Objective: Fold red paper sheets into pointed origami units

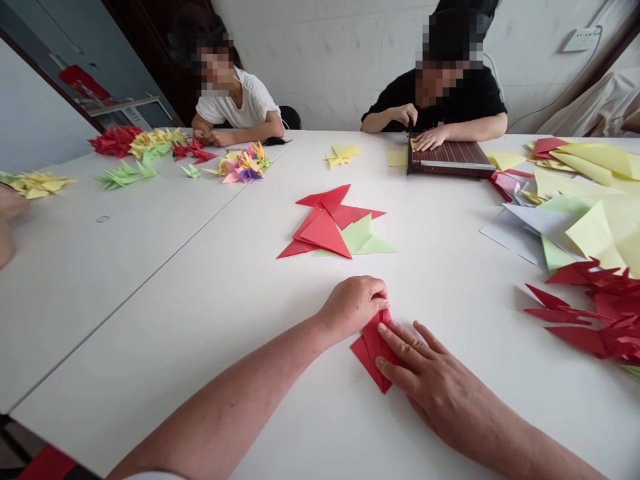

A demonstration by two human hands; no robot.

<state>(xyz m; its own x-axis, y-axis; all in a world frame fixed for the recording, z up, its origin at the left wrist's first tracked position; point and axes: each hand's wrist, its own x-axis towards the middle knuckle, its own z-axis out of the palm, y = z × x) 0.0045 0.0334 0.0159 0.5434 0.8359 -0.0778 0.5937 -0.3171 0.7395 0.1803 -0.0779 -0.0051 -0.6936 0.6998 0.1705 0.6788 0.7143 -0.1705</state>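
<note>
A small folded red paper (371, 349) lies on the white table (210, 313) right in front of me. My left hand (353, 305) is closed, its fingertips pinching the paper's upper edge. My right hand (434, 380) lies flat with fingers stretched out, pressing the paper's right side down. Just beyond them sits a loose pile of red folded triangles (325, 223) with light green folded pieces (363, 239).
Finished red paper shapes (595, 313) and loose yellow, green and white sheets (585, 213) crowd the right side. Across the table, two people sit; one works at a brown paper cutter (450, 157). Coloured folded figures (145, 150) line the far left. Another person's hand (7, 223) shows at the left edge.
</note>
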